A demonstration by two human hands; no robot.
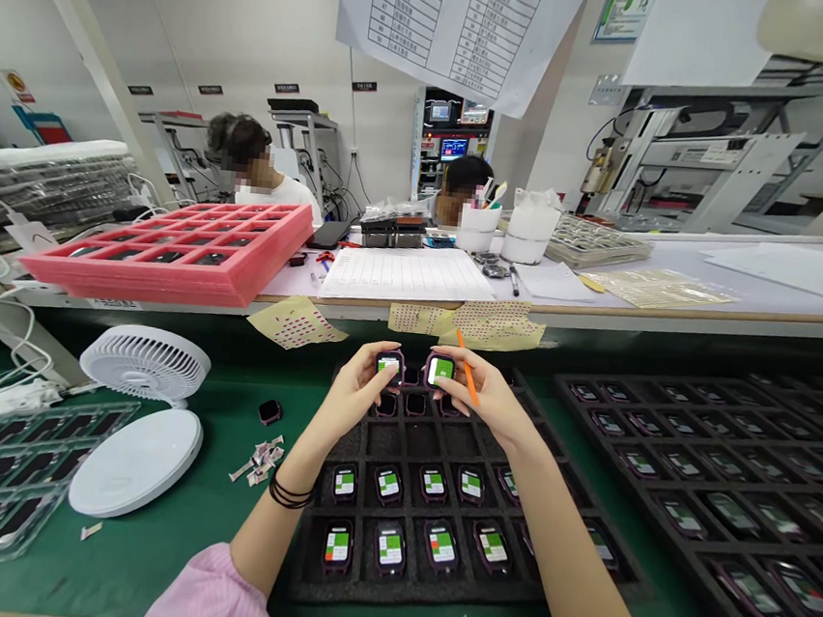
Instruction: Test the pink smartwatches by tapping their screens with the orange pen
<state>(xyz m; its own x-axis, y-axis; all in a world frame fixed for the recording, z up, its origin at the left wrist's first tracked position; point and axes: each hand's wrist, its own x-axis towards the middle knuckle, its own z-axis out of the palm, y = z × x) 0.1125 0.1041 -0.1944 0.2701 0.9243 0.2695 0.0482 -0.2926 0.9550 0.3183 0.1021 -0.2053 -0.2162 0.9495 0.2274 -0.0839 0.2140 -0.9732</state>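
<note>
My left hand [361, 388] is closed on a smartwatch body [389, 366] with a lit green and white screen, its thumb on the glass. My right hand [485, 393] grips a second lit smartwatch body [440, 370], thumb also on the screen. An orange stick [468, 368] is held in the same right hand, slanting across the fingers. Both watches are above the far part of a black foam tray [399, 440]. Lit watches such as this one [388, 484] fill its nearer rows; dark-screened watches sit in the far rows, partly hidden by my hands.
A second black foam tray [630, 462] of watches stands at the right. On the left are a white fan [136, 466], a loose watch [269, 412], small strips [262, 459] and clear trays [17, 474]. Pink foam [240, 277] rests on the shelf; two people sit beyond.
</note>
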